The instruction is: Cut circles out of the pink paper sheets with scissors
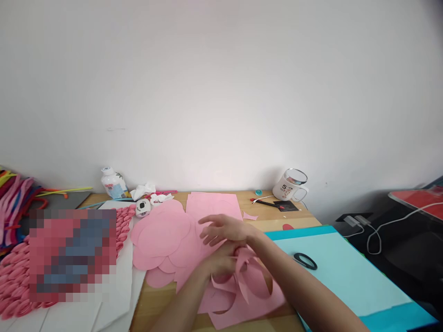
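My left hand (224,262) is closed around curling pink paper offcuts (254,279) with round pieces cut out of them. Above it, my right hand (224,229) crosses over with fingers spread, holding nothing, over the pink sheets. A stack of pink paper sheets (211,203) lies against the wall. Left of my hands, several pink paper circles (161,230) overlap in a loose pile. Beneath the offcuts is more cut pink paper (238,313). My left fingertips are partly hidden by my right wrist and the paper.
Right of my arm, a black loop (305,261) lies on a pale blue board (346,272). At the back stand a white mug (289,186) and a white bottle (114,183). Pink coiled pieces (15,276) and coloured strips (20,198) lie left.
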### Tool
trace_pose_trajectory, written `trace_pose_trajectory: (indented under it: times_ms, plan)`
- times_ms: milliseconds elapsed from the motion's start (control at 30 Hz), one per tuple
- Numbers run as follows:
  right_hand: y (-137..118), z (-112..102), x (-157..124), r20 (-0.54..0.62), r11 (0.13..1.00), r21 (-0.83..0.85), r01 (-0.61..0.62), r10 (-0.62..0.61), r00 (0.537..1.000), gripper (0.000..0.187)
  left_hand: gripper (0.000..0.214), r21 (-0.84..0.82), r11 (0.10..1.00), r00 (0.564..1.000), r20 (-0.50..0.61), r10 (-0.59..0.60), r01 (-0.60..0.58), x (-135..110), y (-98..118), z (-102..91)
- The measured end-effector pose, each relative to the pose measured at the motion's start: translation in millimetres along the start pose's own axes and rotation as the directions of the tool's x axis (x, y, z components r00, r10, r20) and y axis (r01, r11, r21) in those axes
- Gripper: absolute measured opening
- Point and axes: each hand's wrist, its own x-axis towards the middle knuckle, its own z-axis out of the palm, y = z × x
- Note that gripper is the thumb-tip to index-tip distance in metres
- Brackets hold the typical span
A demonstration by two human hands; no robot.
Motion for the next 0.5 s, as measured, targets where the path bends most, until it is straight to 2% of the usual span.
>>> trace_pose_trajectory:
  times_ms: [67,100,167,200,267,333,367,400,467,500]
  plan:
    - [-6.1,-14.6,-17.1,-0.183,0.985,-0.004,0.17,-0.168,0.969,0.039,0.014,-0.157,0.987,0.994,-0.112,0.015,-0.033,2.6,4.3,-7.8]
    - [-6.9,-21.2,-25.7,-0.309,0.966,-0.048,0.254,-0.256,0.916,0.04,0.009,-0.226,0.972,0.982,-0.188,0.024,-0.067,4.5,5.9,-13.2]
    - [-1.2,-27.0,-40.1,-0.468,0.936,-0.106,0.335,-0.344,0.814,0.044,0.007,-0.408,0.891,0.887,-0.462,-0.013,-0.2,9.0,6.8,-25.6]
    - [5.4,-24.4,-44.7,-0.507,0.933,-0.088,0.35,-0.344,0.79,0.047,0.009,-0.445,0.862,0.842,-0.538,-0.041,-0.242,11.2,6.2,-31.9]
    - [23.4,-7.7,-47.5,-0.519,0.926,0.009,0.378,-0.319,0.793,0.056,0.013,-0.49,0.816,0.752,-0.65,-0.109,-0.305,14.8,3.9,-41.3]
    - [40.8,19.4,-42.3,-0.463,0.904,0.086,0.418,-0.335,0.821,0.071,0.013,-0.5,0.804,0.696,-0.701,-0.157,-0.322,15.9,2.4,-43.2]
    - [46.6,33.6,-37.6,-0.435,0.892,0.128,0.434,-0.343,0.832,0.073,0.012,-0.493,0.808,0.682,-0.713,-0.163,-0.323,15.4,2.5,-40.9]
    - [49.4,46.2,-32.2,-0.465,0.88,0.149,0.451,-0.34,0.818,0.068,0.011,-0.479,0.817,0.673,-0.722,-0.16,-0.321,14.3,3.3,-36.7]
    - [46.4,63.3,-21.5,-0.649,0.877,0.152,0.456,-0.259,0.715,0.052,0.012,-0.436,0.856,0.699,-0.703,-0.132,-0.277,10.9,6.4,-25.4]
    - [42.1,66.9,-16.9,-0.745,0.878,0.147,0.455,-0.204,0.635,0.046,0.016,-0.378,0.894,0.733,-0.675,-0.089,-0.24,9.1,8.1,-19.9]
